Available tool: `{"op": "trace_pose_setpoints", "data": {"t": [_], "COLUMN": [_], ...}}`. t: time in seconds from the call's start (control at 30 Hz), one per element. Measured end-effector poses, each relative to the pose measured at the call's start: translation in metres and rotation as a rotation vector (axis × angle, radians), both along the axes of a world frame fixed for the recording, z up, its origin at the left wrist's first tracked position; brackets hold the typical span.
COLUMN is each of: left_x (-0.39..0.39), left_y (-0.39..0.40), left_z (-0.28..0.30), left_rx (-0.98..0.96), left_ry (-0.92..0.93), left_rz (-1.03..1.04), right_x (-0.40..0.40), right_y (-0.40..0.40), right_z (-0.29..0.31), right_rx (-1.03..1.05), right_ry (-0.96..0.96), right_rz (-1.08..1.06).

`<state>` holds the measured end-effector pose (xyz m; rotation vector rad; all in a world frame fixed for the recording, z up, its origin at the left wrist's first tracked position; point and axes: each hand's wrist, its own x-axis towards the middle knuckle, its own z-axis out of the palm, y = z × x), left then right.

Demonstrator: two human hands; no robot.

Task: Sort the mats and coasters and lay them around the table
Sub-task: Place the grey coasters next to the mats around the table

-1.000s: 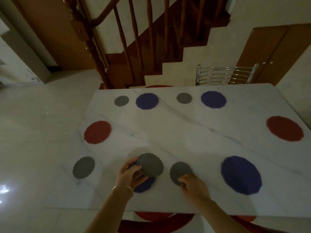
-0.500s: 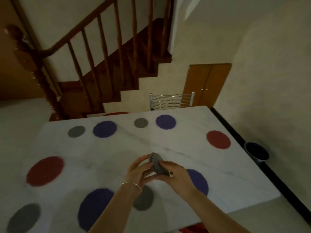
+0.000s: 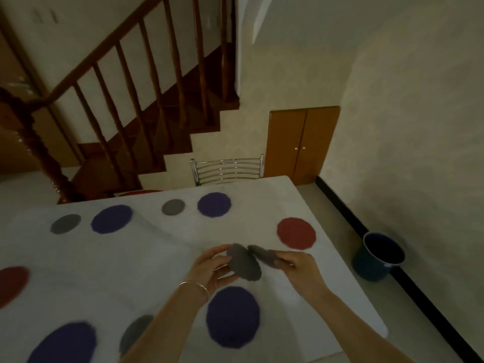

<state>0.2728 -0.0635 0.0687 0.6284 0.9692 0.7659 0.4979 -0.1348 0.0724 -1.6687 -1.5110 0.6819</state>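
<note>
Over the middle of the white marble table [image 3: 157, 258], my left hand [image 3: 209, 268] holds a grey coaster [image 3: 245, 263] tilted on edge. My right hand [image 3: 298, 265] grips a second grey coaster [image 3: 263, 254] just to its right, the two nearly touching. Blue mats lie at the near middle [image 3: 233, 317], near left [image 3: 62, 344] and along the far side [image 3: 111, 219], [image 3: 214, 204]. Red mats sit at the right end [image 3: 296, 233] and the left edge [image 3: 11, 284]. Grey coasters rest at the far side [image 3: 65, 223], [image 3: 172, 206] and beneath my left forearm [image 3: 133, 334].
A chrome chair [image 3: 227, 170] stands behind the table's far edge, with a wooden staircase [image 3: 136, 121] beyond it. A dark blue bucket [image 3: 378, 256] sits on the floor by the right wall. A small wooden cupboard [image 3: 301, 145] is at the back.
The camera has swung right. The stack of coasters held in both hands has been split: each hand now holds one grey coaster, and they are pulling apart.
</note>
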Motion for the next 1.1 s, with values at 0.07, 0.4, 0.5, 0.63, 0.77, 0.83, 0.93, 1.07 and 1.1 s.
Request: {"op": "trace_pose_setpoints", "data": {"t": [0.07,0.4,0.5,0.63,0.77,0.83,0.93,1.07,1.1], "left_x": [0.023,0.062,0.059,0.05,0.045,0.048,0.057,0.073,0.08], "left_y": [-0.007,-0.053,-0.06,-0.067,-0.072,-0.073,-0.073,-0.06,-0.055], "left_z": [-0.008,-0.038,-0.04,-0.043,-0.048,-0.051,-0.051,-0.043,-0.039], "left_rx": [-0.045,-0.193,-0.192,-0.191,-0.22,-0.238,-0.259,-0.229,-0.213], "left_ry": [0.017,0.022,0.007,0.009,0.0,-0.001,-0.014,-0.042,-0.041], "left_rz": [0.072,0.407,0.42,0.432,0.47,0.473,0.45,0.387,0.367], "right_x": [0.037,0.077,0.078,0.081,0.083,0.081,0.078,0.078,0.08], "right_y": [0.004,-0.025,-0.037,-0.048,-0.053,-0.058,-0.057,-0.04,-0.036], "right_z": [-0.014,-0.081,-0.113,-0.142,-0.151,-0.152,-0.143,-0.108,-0.096], "right_rx": [0.009,-0.057,-0.357,-0.494,-0.469,-0.468,-0.5,-0.423,-0.366], "right_ry": [-0.019,-0.313,-0.46,-0.676,-0.755,-0.837,-0.899,-0.665,-0.562], "right_rz": [-0.066,0.108,0.269,0.427,0.451,0.509,0.517,0.316,0.224]}}
